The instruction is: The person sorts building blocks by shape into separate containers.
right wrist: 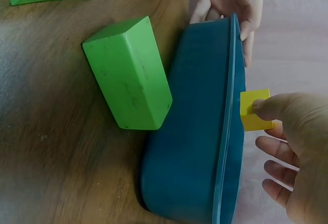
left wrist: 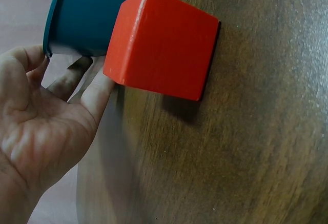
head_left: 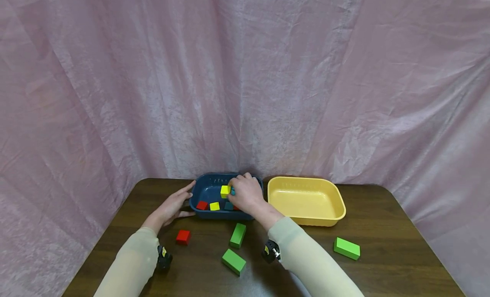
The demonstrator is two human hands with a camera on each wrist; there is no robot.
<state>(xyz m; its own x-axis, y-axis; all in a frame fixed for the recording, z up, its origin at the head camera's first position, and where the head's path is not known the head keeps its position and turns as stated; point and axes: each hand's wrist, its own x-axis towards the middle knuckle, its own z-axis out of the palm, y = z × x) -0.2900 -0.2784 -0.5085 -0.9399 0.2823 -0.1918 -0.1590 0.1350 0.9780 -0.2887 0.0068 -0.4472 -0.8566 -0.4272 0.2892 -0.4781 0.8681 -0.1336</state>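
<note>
Over the dark blue bin [head_left: 222, 215], my right hand [head_left: 246, 195] pinches a small yellow block [right wrist: 254, 109] between thumb and forefinger, its other fingers loosely bent. My left hand [head_left: 174, 207] rests against the bin's left end, its fingertips at the rim and outer wall and its fingers fairly straight. Inside the bin lie a red block [head_left: 202, 205], another yellow block [head_left: 215, 206] and a dark blue block [head_left: 228, 206]; my right hand hides part of the contents. A lone red block [left wrist: 164, 44] sits on the table close to my left wrist.
An empty yellow bin [head_left: 306, 199] stands to the right of the blue one. Two green blocks [head_left: 238, 235] [head_left: 234, 261] lie in front of the blue bin, and a third green block [head_left: 346, 248] lies at the right. A pink curtain [head_left: 245, 84] hangs behind the wooden table [head_left: 383, 229].
</note>
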